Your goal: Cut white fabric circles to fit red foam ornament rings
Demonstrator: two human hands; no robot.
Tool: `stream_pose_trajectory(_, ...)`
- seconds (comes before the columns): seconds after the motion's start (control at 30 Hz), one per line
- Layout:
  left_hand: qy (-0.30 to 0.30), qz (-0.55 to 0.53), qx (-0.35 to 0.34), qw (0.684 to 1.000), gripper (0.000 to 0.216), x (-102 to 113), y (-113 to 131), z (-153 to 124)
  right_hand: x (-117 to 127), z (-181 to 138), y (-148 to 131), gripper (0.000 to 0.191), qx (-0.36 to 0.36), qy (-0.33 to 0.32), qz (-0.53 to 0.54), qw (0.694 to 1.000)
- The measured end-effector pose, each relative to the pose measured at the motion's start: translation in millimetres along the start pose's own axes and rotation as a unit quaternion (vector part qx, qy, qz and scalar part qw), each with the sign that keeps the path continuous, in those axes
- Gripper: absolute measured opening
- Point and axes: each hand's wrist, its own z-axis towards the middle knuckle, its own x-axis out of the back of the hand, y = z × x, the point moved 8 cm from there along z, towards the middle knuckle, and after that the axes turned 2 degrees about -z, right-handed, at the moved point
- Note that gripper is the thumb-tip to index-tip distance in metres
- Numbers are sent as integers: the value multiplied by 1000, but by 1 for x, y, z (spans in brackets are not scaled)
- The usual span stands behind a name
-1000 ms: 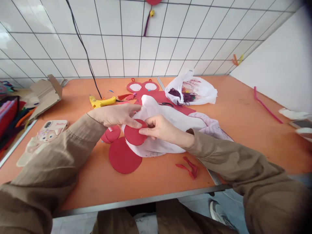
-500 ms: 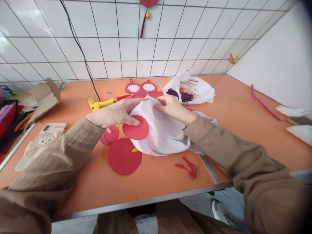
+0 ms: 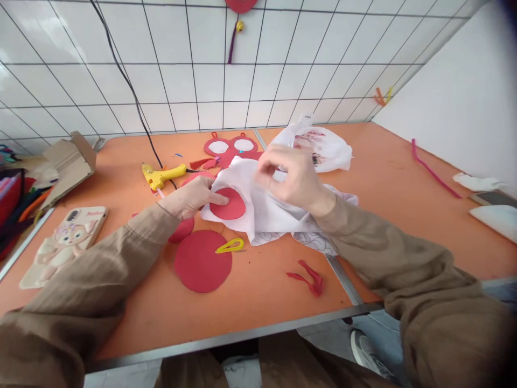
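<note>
Red disc (image 3: pixel 231 204) lies on white cloth (image 3: pixel 262 213), already round; cloth around it appears not yet cut. Left hand (image 3: pixel 191 197): grip pinching disc against cloth. Right hand (image 3: pixel 298 177), above cloth: grip curled, blurred; contents cannot be told.

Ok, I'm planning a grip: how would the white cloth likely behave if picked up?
The white cloth would probably hang floppy, since it lies in soft folds. It looks thin, so likely light for its size. Lifting it may disturb the red disc the left hand holds against it.
</note>
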Motion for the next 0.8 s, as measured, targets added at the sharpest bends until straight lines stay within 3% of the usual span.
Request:
stream_pose_trajectory(0.13, 9, -22, 25, 999, 27, 1, 2, -3, -36, -26, -54, 40, 111, -133, -105, 979)
stream_pose_trajectory(0.17, 7, -23, 28, 999, 28, 1, 2, -4, -44, -33, -61, 37, 138, -148, -137, 970)
stream_pose_trajectory(0.27, 10, -24, 33, 999, 31, 2, 4, -7, -64, -46, -66, 10, 177, -165, -219, 945)
stream_pose_trajectory(0.37, 8, -19, 32, 999, 30, 2, 3, -8, -74, -52, -64, 25, 208, -174, -247, 930)
stream_pose_trajectory(0.5, 12, -13, 30, 999, 27, 2, 0, -8, -77, -56, -69, 26, 239, -175, -205, 933)
stream_pose_trajectory(0.6, -3, -2, 26, 1000, 26, 2, -2, -7, -72, -52, -71, 29, 224, -157, -149, 950)
stream_pose_trajectory(0.67, -20, 7, 30, 999, 23, 3, -5, -5, -62, -40, -63, 31, 176, -135, -114, 968)
stream_pose_trajectory(0.73, -31, 28, 39, 998, 18, 4, -6, -5, -46, -23, -38, 28, 86, -104, -95, 986)
stream_pose_trajectory(0.8, -41, 64, 52, 996, 12, 5, -8, -7, -24, -8, 6, 20, -30, -50, -104, 993)
